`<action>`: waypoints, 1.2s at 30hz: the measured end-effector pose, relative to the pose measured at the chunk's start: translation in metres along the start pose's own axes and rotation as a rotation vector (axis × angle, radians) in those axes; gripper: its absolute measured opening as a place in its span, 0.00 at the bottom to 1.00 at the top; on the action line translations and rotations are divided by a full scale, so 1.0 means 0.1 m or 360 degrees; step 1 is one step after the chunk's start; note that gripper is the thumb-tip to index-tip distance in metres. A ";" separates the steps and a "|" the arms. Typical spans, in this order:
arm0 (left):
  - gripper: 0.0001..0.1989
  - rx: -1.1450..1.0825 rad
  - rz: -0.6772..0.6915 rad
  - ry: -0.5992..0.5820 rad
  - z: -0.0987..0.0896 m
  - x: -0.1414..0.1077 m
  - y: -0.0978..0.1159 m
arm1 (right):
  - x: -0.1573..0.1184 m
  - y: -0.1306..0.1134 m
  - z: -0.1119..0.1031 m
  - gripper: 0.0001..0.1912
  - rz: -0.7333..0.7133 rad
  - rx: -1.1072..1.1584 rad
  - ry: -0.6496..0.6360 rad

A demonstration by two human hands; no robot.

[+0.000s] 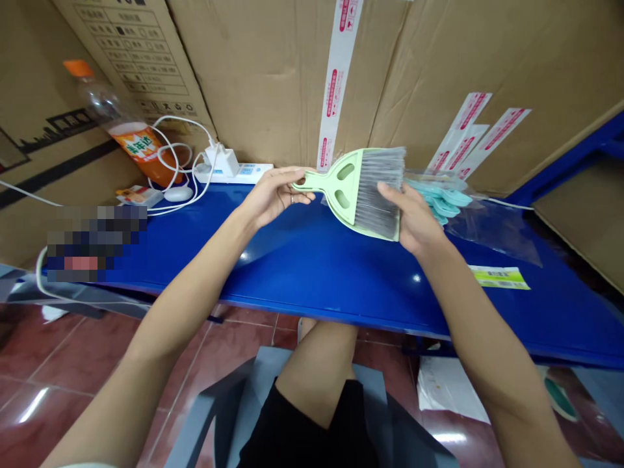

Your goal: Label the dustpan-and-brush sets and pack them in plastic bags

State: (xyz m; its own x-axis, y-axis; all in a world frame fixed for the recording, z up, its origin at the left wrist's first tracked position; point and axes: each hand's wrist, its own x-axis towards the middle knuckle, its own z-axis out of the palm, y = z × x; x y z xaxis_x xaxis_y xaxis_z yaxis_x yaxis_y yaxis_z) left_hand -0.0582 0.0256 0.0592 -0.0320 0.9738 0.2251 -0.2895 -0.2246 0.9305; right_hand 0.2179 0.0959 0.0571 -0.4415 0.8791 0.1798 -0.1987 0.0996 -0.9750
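A small light-green hand brush (357, 188) with grey bristles lies nested against a matching dustpan (373, 233), both held above the blue table. My left hand (275, 194) is closed around the handle end at the left, thumb on top. At the other end, my right hand (416, 214) grips the bristle side, its thumb pressing on the bristles and its other fingers hidden behind the dustpan. Just beyond my right hand are turquoise plastic pieces (446, 197) beside clear plastic wrapping.
Cardboard boxes (273, 78) wall the back of the blue table (312, 279). At the left stand an orange drink bottle (139, 146), a white power strip (253, 173) and tangled white cables. A yellow-green label strip (502, 277) lies at the right.
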 end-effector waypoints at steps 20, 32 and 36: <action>0.17 0.0230 0.0157 0.0132 0.12 -0.02 -0.17 | 0.06 0.22 0.00 0.35 -0.0655 -0.0514 0.0284; 0.14 0.0267 0.0150 0.0199 0.13 -0.02 -0.16 | 0.02 0.19 0.06 0.35 -0.0646 -0.0493 0.0271; 0.15 0.0252 0.0158 0.0167 0.13 -0.04 -0.13 | 0.02 0.19 0.06 0.35 -0.0631 -0.0485 0.0283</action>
State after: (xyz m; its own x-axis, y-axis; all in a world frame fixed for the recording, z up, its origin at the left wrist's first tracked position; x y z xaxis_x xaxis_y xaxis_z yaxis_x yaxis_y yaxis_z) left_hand -0.0416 0.0245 0.0497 -0.1547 0.9431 0.2943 -0.1265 -0.3144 0.9408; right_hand 0.2082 0.0971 0.0398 -0.2238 0.8093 0.5431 -0.0449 0.5480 -0.8352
